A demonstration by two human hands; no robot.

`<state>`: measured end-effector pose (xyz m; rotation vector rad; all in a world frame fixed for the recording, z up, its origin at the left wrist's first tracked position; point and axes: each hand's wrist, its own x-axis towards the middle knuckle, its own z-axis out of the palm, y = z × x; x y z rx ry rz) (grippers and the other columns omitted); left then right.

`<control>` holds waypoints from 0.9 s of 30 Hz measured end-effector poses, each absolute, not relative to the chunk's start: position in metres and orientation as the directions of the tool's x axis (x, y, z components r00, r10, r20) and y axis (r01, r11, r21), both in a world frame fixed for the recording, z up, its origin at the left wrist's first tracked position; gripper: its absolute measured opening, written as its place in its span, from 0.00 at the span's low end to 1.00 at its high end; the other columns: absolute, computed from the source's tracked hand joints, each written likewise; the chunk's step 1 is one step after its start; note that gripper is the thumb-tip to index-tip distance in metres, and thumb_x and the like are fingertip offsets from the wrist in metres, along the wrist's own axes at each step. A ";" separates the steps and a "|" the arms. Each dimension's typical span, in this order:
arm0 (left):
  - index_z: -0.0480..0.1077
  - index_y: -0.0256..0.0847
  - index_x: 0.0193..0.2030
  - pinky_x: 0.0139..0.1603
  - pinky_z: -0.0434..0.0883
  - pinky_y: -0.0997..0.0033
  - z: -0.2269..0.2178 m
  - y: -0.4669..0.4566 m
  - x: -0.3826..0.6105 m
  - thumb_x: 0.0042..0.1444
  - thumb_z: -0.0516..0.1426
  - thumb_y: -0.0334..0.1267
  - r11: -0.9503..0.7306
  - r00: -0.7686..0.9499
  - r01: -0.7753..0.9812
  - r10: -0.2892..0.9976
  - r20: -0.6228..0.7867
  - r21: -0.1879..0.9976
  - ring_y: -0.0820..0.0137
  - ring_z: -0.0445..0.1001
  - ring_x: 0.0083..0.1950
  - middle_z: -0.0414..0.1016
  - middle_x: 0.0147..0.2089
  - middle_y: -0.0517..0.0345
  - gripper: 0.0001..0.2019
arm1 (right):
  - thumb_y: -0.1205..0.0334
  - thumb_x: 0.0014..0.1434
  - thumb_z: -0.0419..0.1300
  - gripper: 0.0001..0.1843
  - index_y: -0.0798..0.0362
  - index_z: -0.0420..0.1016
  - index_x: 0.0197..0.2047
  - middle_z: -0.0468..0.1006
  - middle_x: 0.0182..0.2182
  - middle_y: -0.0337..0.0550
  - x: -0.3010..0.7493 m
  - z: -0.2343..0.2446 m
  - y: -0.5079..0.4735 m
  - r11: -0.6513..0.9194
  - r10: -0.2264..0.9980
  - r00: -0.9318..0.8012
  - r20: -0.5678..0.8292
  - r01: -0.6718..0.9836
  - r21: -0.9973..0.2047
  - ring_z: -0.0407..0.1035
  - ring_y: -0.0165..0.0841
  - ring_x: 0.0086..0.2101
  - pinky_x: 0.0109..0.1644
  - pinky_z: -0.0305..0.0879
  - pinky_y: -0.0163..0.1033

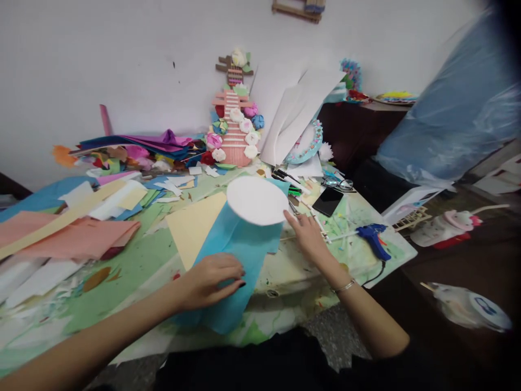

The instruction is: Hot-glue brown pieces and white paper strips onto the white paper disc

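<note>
A white paper disc lies on a sheet of light blue paper, with a cream sheet partly under the blue one. My left hand rests over the lower part of the blue paper, its fingers loosely stretched and apart, holding nothing. At the disc's right edge is my right hand, fingers extended toward several pens and slim tools. One fingertip is at or very near the disc's rim; whether it touches cannot be made out. A metal tool, perhaps scissors, lies just beyond those fingers.
A blue glue gun, a black phone and glasses lie at the right. Coloured paper and scraps cover the left. A flower-decorated cardboard instrument leans on the wall. A drink cup stands beyond the table's right edge.
</note>
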<state>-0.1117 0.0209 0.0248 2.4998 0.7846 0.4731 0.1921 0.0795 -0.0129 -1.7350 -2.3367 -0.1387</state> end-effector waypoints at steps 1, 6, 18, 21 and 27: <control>0.72 0.42 0.36 0.45 0.72 0.66 0.024 0.016 -0.129 0.64 0.48 0.41 -0.675 0.702 0.514 0.686 0.192 0.530 0.65 0.76 0.41 0.78 0.37 0.50 0.13 | 0.76 0.63 0.43 0.34 0.45 0.55 0.70 0.69 0.50 0.58 0.191 -0.018 0.082 0.290 0.940 -0.280 0.197 0.957 -0.026 0.63 0.47 0.49 0.52 0.60 0.52; 0.69 0.42 0.36 0.37 0.71 0.64 0.005 0.036 -0.182 0.59 0.50 0.49 -0.200 0.200 0.828 0.978 0.058 0.524 0.63 0.75 0.35 0.76 0.34 0.53 0.14 | 0.76 0.63 0.43 0.36 0.39 0.54 0.70 0.68 0.46 0.57 0.194 -0.025 0.088 0.284 0.954 -0.282 0.105 0.959 -0.007 0.62 0.47 0.46 0.49 0.58 0.50; 0.63 0.39 0.35 0.16 0.60 0.75 -0.005 0.121 -0.137 0.55 0.52 0.36 0.208 0.025 0.761 0.937 -0.348 0.614 0.70 0.68 0.17 0.67 0.19 0.64 0.04 | 0.61 0.56 0.61 0.34 0.47 0.63 0.67 0.70 0.49 0.55 0.208 -0.022 0.095 0.314 0.945 -0.323 0.051 0.852 -0.420 0.64 0.47 0.49 0.55 0.59 0.51; 0.64 0.39 0.32 0.18 0.61 0.75 -0.001 0.136 -0.139 0.52 0.55 0.33 0.176 0.008 0.786 0.956 -0.293 0.593 0.71 0.70 0.19 0.71 0.24 0.59 0.02 | 0.59 0.54 0.62 0.35 0.54 0.65 0.65 0.71 0.50 0.56 0.212 -0.017 0.109 0.184 0.967 -0.251 -0.043 0.805 -0.564 0.65 0.48 0.50 0.57 0.58 0.51; 0.65 0.37 0.45 0.33 0.70 0.75 0.005 0.166 -0.134 0.57 0.55 0.31 0.168 -0.017 0.751 0.972 -0.234 0.639 0.68 0.75 0.40 0.74 0.45 0.50 0.09 | 0.55 0.44 0.69 0.46 0.59 0.61 0.64 0.74 0.47 0.53 0.210 -0.003 0.147 -0.018 0.974 -0.138 -0.180 0.742 -0.670 0.69 0.45 0.46 0.51 0.64 0.48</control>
